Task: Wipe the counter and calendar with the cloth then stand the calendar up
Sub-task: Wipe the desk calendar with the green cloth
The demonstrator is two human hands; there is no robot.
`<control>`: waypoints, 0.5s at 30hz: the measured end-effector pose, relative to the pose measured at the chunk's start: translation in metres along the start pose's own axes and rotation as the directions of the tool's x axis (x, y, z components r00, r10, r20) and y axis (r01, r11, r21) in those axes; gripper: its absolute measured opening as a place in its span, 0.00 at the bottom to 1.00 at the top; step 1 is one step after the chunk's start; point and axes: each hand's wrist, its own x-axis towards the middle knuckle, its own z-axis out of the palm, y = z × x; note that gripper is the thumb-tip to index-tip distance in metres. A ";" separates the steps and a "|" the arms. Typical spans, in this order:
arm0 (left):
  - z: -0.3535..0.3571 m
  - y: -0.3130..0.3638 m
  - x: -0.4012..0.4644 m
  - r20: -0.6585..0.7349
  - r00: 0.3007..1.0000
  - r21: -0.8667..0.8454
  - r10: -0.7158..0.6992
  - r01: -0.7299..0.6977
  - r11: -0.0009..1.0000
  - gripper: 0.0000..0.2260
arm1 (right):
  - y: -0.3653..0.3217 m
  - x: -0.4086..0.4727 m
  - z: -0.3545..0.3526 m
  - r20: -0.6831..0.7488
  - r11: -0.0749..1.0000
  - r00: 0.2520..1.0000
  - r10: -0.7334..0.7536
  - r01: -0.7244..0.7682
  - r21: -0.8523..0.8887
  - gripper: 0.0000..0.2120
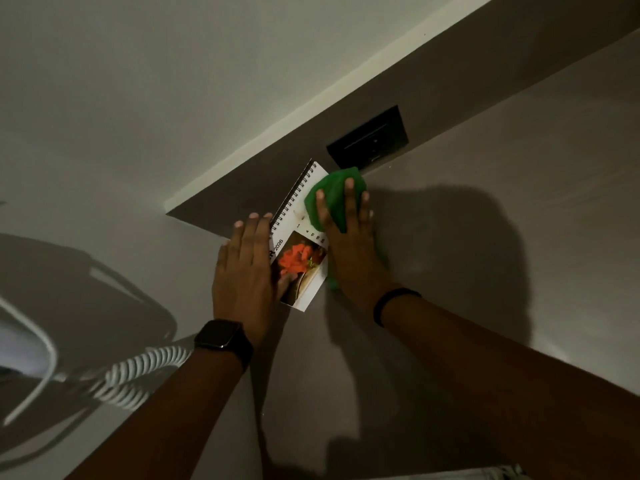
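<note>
The grey-brown table [450, 289] filled most of your view, running off to the right and toward you under both forearms, with a pale wall beyond its far edge. Your arms threw a broad shadow across the surface to the right of your right fingers.

Your left hand [242, 268] lay flat, palm down, on the left edge of the calendar [300, 244], its fingers [258, 230] stretched out straight and close together, pointing away from you, while the thumb reached across the printed picture. A dark smartwatch [221, 336] sat on that wrist.

Your right hand [349, 251] pressed flat on the green cloth [334, 199], fingers spread a little apart and lying on top of the fabric rather than curled round it. The cloth bunched out beyond your fingertips and also showed along the outer edge of your palm. A thin black band [394, 303] circled that wrist.

The calendar lay flat on the table between your two hands, slanted, with its spiral binding running along the side nearest your left fingers. The right side of its page lay under the cloth. An orange flower picture and "2026" were readable just beside your left thumb.

A black wall socket plate [369, 138] sat on the dark strip just past your right fingertips, close behind the cloth.

A white coiled cord [138, 372] lay well to the left of your left wrist.
</note>
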 end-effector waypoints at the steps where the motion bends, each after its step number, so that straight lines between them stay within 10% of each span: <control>1: 0.000 0.000 0.000 -0.002 1.000 0.008 -0.001 0.001 1.000 0.49 | -0.008 -0.001 0.004 -0.025 1.000 1.000 0.016 -0.016 0.026 0.46; 6: 0.000 0.000 -0.002 0.019 0.999 0.030 -0.027 0.026 0.999 0.48 | -0.017 -0.027 0.024 -0.020 0.995 0.995 -0.099 0.099 -0.019 0.48; 11: 0.002 0.002 -0.002 0.023 0.999 0.067 -0.046 0.044 0.997 0.49 | -0.018 0.004 0.009 -0.133 0.992 0.984 0.116 -0.109 0.059 0.42; 15: -0.001 0.003 -0.004 0.024 0.999 0.076 -0.039 0.037 0.996 0.49 | -0.021 -0.018 0.027 -0.097 0.995 0.990 -0.100 0.098 -0.033 0.49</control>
